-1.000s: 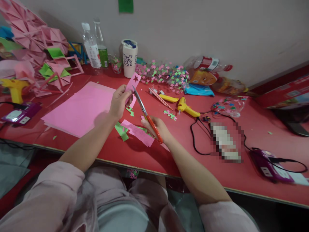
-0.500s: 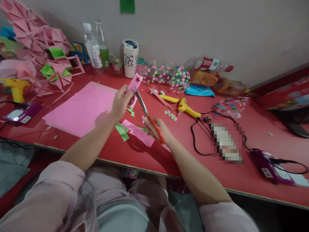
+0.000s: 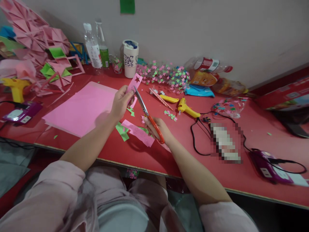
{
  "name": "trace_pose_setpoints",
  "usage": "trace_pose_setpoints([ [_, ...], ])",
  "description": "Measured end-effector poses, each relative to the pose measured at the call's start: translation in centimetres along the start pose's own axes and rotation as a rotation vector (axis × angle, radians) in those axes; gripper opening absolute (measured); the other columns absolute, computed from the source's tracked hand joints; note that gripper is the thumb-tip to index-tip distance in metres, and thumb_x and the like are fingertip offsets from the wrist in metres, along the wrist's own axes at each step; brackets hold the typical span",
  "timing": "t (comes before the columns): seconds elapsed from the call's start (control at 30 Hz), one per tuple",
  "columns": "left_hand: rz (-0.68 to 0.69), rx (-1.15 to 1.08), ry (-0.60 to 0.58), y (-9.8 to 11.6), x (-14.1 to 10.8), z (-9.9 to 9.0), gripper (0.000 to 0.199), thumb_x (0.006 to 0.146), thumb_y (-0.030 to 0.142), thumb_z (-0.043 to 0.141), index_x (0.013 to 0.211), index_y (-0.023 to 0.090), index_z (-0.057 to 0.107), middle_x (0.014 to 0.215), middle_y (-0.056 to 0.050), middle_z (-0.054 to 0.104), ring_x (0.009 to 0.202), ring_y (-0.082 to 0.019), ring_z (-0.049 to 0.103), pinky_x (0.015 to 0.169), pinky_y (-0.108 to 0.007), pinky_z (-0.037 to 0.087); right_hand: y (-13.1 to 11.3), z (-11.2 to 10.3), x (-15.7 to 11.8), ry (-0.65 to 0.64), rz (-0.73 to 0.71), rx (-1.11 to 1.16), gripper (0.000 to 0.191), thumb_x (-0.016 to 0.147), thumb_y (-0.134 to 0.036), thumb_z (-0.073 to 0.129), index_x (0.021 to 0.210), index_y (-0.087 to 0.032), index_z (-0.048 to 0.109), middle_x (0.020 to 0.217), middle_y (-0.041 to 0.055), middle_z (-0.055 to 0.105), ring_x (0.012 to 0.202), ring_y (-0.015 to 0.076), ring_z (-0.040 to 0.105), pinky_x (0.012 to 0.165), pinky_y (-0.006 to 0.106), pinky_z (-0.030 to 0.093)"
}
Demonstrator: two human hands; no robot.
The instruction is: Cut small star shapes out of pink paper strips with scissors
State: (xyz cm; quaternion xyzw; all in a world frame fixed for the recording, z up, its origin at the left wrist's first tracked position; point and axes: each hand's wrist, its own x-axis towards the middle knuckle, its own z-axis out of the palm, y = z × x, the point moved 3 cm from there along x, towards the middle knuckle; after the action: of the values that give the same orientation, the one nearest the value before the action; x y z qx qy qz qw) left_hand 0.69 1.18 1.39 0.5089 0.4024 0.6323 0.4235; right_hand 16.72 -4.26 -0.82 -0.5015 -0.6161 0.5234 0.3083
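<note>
My left hand (image 3: 122,102) pinches a pink paper strip (image 3: 134,82) that has a star-shaped hole near its upper end. In my right hand (image 3: 158,129) is a pair of scissors (image 3: 151,120) with orange-red handles; their blades reach up to the strip's right edge, and the tips lie at the paper close to my left fingers. Below the hands, pink paper scraps (image 3: 140,133) and green paper scraps (image 3: 122,131) lie on the red table. Small green and pink paper stars (image 3: 170,115) lie to the right. Part of the strip is hidden by my left fingers.
A stack of pink paper (image 3: 79,111) lies at left. Behind stand a white cup (image 3: 131,59) and a clear bottle (image 3: 93,51), beside a star-covered bottle (image 3: 164,75). A yellow glue gun (image 3: 188,108) with a black cord lies right, near a yellow cutter (image 3: 169,98).
Almost nothing differs. Both hands, the paper strip and the scissors keep nearly the same places; the view has shifted very slightly.
</note>
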Motion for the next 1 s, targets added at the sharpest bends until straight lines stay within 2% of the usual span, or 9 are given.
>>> trace_pose_setpoints([
  [0.63, 0.026, -0.094, 0.006, -0.1, 0.1, -0.1, 0.026, 0.080, 0.026, 0.055, 0.061, 0.020, 0.038, 0.043, 0.007, 0.040, 0.037, -0.003, 0.033, 0.037, -0.017, 0.024, 0.0, -0.2, 0.1, 0.007, 0.006, -0.084, 0.049, 0.074, -0.064, 0.057, 0.063, -0.019, 0.042, 0.040, -0.0080, 0.037, 0.031, 0.0054, 0.037, 0.036, 0.019, 0.038],
  [0.83, 0.040, -0.042, -0.030, -0.1, 0.4, -0.6, 0.025, 0.083, 0.033, 0.051, 0.062, 0.019, 0.046, 0.046, 0.004, 0.048, 0.038, -0.005, 0.041, 0.037, -0.018, 0.029, -0.3, -0.2, 0.0, -0.014, 0.012, -0.059, 0.051, 0.074, -0.067, 0.055, 0.063, -0.019, 0.041, 0.039, -0.0085, 0.035, 0.030, 0.0051, 0.035, 0.037, 0.020, 0.036],
  [0.9, 0.066, -0.025, 0.001, -0.1, 0.8, -1.1, 0.027, 0.083, 0.034, 0.051, 0.061, 0.019, 0.048, 0.048, 0.004, 0.047, 0.041, -0.005, 0.043, 0.040, -0.018, 0.032, -0.4, -0.2, 0.0, -0.021, 0.026, -0.060, 0.049, 0.075, -0.065, 0.055, 0.064, -0.019, 0.043, 0.039, -0.0086, 0.035, 0.030, 0.0051, 0.035, 0.037, 0.020, 0.036],
  [1.0, 0.115, -0.028, 0.065, -0.2, 1.2, -1.6, 0.023, 0.077, 0.025, 0.059, 0.058, 0.018, 0.049, 0.049, 0.005, 0.042, 0.043, -0.003, 0.040, 0.041, -0.017, 0.031, -0.5, -0.2, -0.1, -0.038, 0.036, -0.047, 0.046, 0.077, -0.062, 0.055, 0.066, -0.019, 0.043, 0.040, -0.0088, 0.035, 0.031, 0.0049, 0.035, 0.038, 0.020, 0.037],
])
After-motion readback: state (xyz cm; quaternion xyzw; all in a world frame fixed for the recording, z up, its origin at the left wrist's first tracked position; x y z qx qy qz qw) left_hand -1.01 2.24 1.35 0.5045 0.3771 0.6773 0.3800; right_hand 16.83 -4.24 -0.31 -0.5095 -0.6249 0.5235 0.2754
